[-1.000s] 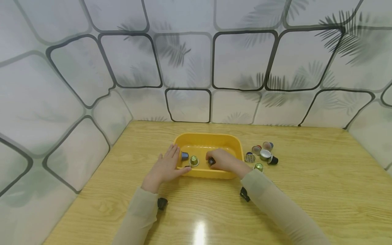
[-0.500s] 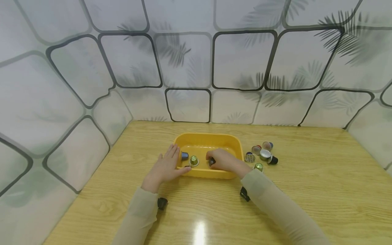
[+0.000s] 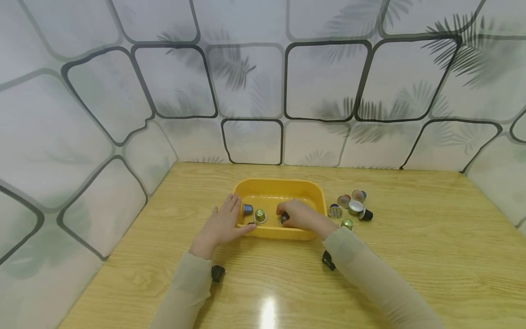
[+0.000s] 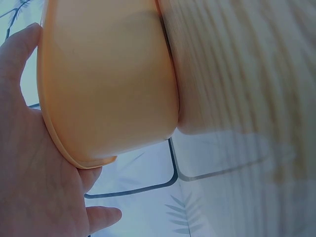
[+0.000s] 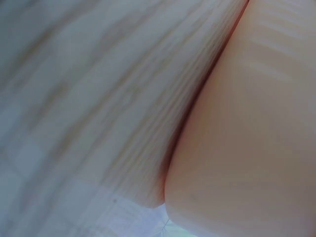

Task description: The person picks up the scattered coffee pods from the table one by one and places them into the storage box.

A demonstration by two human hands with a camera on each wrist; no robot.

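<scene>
In the head view a yellow plastic tray (image 3: pixel 279 234) stands on the table. My left hand (image 3: pixel 222 224) rests on its left front corner, fingers straight and thumb spread along the front rim. The left wrist view shows this hand (image 4: pixel 44 168) against the tray's outer wall (image 4: pixel 108 84). My right hand (image 3: pixel 302 214) reaches into the tray and pinches a dark coffee capsule (image 3: pixel 284 217) close to the tray floor. Left of it, a green capsule (image 3: pixel 260 215) stands rim down, and a blue capsule (image 3: pixel 247 209) lies on its side. The right wrist view shows only the tray's outer wall (image 5: pixel 247 138) and table.
Right of the tray sit several capsules, among them a silver one (image 3: pixel 355 208), a black one (image 3: pixel 366 215) and a green one (image 3: pixel 347 224). A black object (image 3: pixel 328 261) lies by the right sleeve, a dark capsule (image 3: pixel 218 273) by the left. A patterned wall (image 3: pixel 255 141) rises behind.
The dark capsule in my right fingers has tipped slightly, so that its rim now shows at the bottom. Both hands stay in place.
</scene>
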